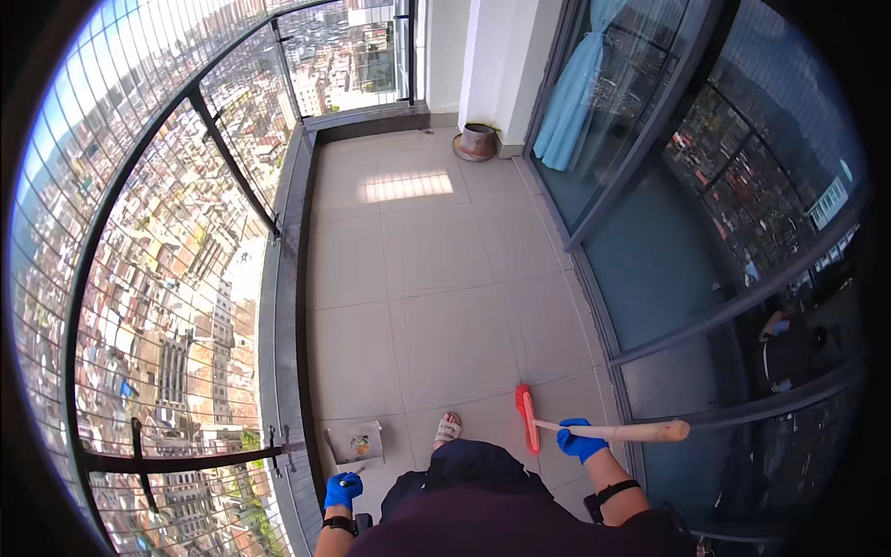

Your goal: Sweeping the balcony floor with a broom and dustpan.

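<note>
My right hand (pixel 582 440), in a blue glove, is closed round the pale wooden handle of a broom (pixel 640 432). Its red head (pixel 527 418) rests on the floor tiles to the left of that hand. My left hand (pixel 342 490), also gloved in blue, is closed round a dark-tipped handle. Just beyond it a pale dustpan (pixel 371 455) lies on the floor, with a small patch of yellowish and dark bits inside. The handle's join to the dustpan is hidden from here.
A mesh-covered railing (pixel 83 306) with a dark low curb (pixel 290 278) runs along the left. Sliding glass doors (pixel 640 278) line the right. A brown pot (pixel 477 141) stands in the far corner by a white column (pixel 492 65). My sandalled foot (pixel 447 428) is between dustpan and broom.
</note>
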`<action>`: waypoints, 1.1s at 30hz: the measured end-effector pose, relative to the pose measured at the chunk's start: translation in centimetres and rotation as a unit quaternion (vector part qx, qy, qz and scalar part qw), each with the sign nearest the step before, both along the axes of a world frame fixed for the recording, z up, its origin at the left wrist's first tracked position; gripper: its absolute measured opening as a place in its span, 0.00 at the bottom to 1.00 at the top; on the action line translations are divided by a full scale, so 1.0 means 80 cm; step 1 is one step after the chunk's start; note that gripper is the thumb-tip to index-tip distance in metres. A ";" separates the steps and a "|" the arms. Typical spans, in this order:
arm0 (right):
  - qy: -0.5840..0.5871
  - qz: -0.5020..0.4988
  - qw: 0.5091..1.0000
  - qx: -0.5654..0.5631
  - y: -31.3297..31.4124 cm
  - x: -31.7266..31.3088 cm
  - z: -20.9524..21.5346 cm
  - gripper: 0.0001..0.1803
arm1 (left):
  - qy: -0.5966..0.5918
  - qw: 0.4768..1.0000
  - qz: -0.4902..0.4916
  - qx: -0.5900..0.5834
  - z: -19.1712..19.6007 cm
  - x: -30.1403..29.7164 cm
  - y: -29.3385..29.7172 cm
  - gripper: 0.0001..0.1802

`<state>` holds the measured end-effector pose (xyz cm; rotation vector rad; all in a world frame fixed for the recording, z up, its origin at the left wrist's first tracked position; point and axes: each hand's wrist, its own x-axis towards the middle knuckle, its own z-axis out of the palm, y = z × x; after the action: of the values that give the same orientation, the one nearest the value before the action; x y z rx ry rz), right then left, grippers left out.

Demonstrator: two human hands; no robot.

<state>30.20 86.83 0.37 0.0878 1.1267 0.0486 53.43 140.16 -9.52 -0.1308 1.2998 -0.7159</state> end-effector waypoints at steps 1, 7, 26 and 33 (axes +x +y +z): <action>-0.014 -0.040 0.999 -0.015 -0.012 0.009 -0.010 0.07 | -0.037 0.997 -0.063 0.027 0.014 0.018 -0.028 0.15; -0.108 -0.113 0.986 0.056 -0.048 0.055 0.046 0.09 | -0.054 0.988 -0.142 0.011 0.031 0.123 -0.146 0.15; -0.184 -0.417 0.890 -0.027 -0.072 -0.022 0.139 0.08 | 0.059 0.821 -0.567 0.031 0.033 0.306 -0.655 0.09; -0.168 -0.512 0.839 -0.079 -0.025 -0.074 0.161 0.05 | -0.035 0.666 -0.742 -0.069 0.034 0.245 -0.780 0.08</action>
<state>24.27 84.79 13.25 0.5083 0.6120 -0.9576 73.07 77.77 -6.78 0.9734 1.0522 -2.1765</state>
